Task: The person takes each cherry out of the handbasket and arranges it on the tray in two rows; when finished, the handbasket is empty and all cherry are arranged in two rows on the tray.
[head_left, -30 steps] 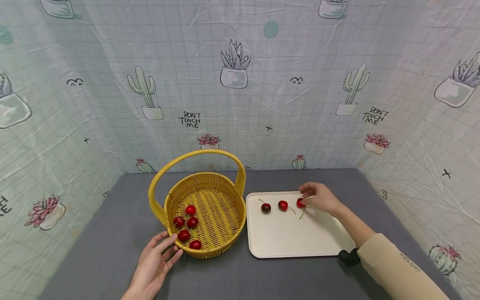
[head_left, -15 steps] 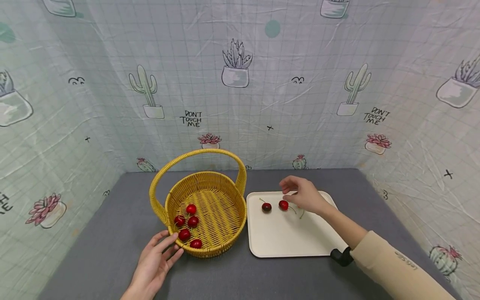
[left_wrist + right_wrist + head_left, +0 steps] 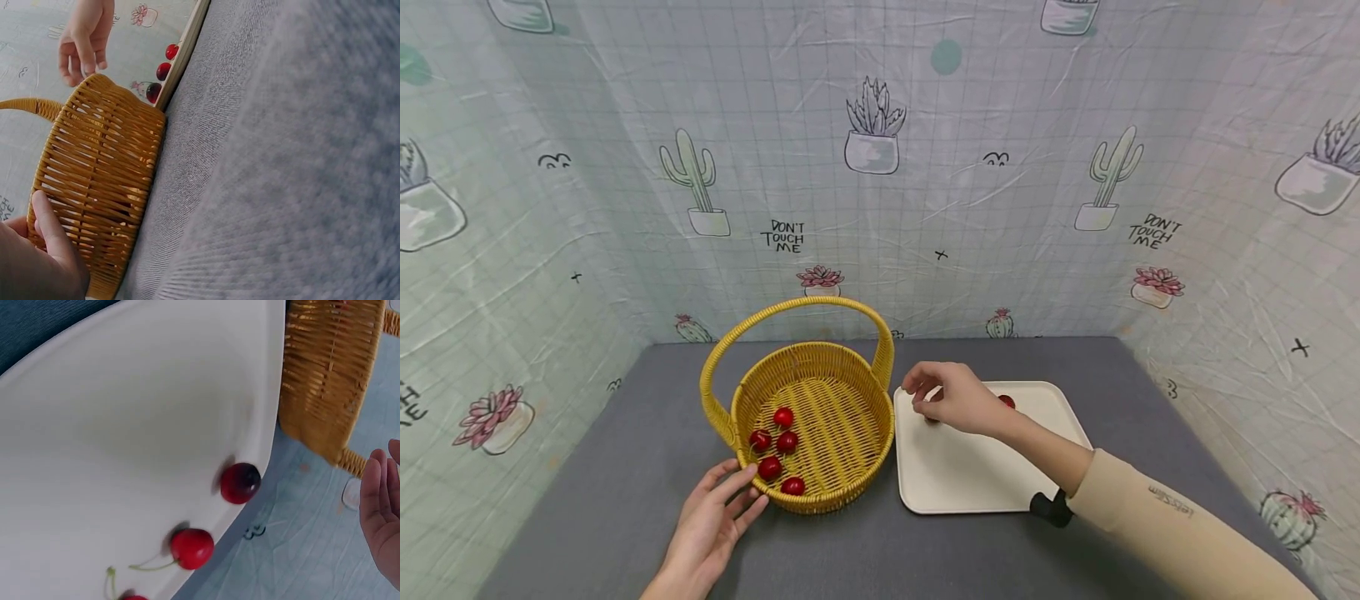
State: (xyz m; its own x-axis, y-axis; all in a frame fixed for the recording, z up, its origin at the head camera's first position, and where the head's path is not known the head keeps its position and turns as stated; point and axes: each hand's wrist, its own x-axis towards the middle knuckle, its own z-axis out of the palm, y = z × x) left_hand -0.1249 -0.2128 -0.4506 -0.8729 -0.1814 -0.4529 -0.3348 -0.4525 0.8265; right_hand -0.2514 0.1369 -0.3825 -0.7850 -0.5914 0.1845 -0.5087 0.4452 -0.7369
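Red cherries point(image 3: 192, 549) lie on the tray point(image 3: 966, 475) and in the basket point(image 3: 100, 162), likely light, slick, bruisable, best pinched by their sides. The left hand point(image 3: 707, 521) grips the basket's rim; whether the right hand point(image 3: 957, 400) holds one is hidden.

In the head view, my right hand point(image 3: 951, 398) hides the middle cherry point(image 3: 192, 548) and most of the dark cherry point(image 3: 240, 483). The right wrist view crops that hand and the lowest cherry point(image 3: 133, 598); the left crops the basket's handle point(image 3: 28, 105) and blurs the counter point(image 3: 331, 156) rightward.
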